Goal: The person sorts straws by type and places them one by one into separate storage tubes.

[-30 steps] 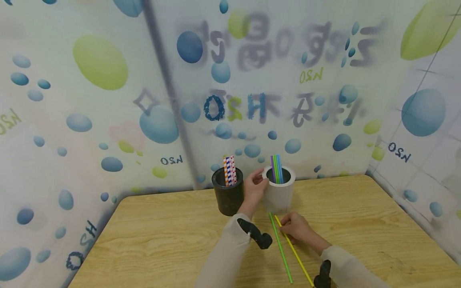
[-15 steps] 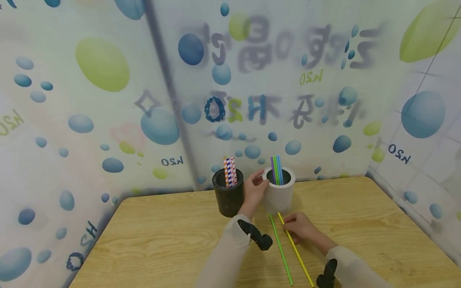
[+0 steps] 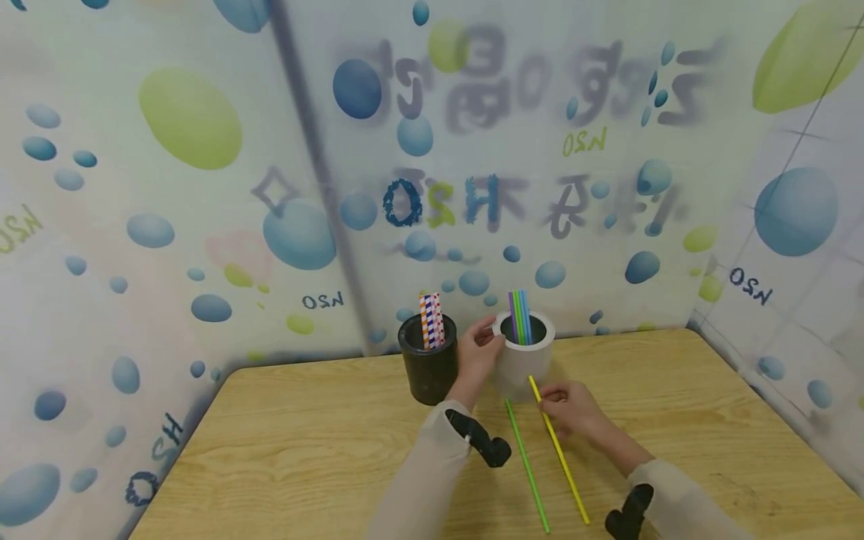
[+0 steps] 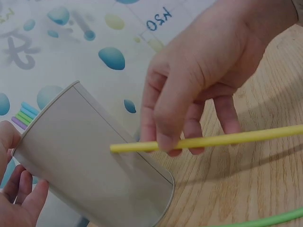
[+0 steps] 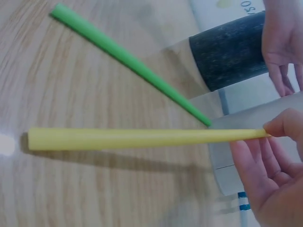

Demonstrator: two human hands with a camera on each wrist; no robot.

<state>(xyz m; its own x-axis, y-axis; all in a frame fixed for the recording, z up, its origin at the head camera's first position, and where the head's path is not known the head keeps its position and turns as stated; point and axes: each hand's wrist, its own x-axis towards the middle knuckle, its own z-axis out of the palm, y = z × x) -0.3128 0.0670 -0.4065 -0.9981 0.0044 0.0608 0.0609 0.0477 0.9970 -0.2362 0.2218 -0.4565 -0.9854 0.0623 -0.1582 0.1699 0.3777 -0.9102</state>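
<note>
My right hand (image 3: 574, 409) pinches a yellow straw (image 4: 236, 138) near its upper end, between thumb and fingers. That end is raised in front of the white cup (image 3: 523, 371); a shadow runs below the straw on the table. At the cup's left rim, my left hand (image 3: 478, 356) grips it with thumb and fingers. Purple, green and blue straws (image 3: 520, 319) stand inside this cup. A green straw (image 5: 128, 61) lies on the table, left of the yellow one. Close to my left hand stands a black cup (image 3: 430, 371) holding patterned straws (image 3: 432, 322).
The wooden table (image 3: 304, 450) reaches back to a wall covering (image 3: 439, 150) printed with blue and green drops. Both cups stand near the table's back edge. A side panel (image 3: 803, 300) borders the right.
My right hand has lifted the yellow straw's far end off the table and moved it up and slightly right, toward the white cup. My left hand has stayed at the cup's rim.
</note>
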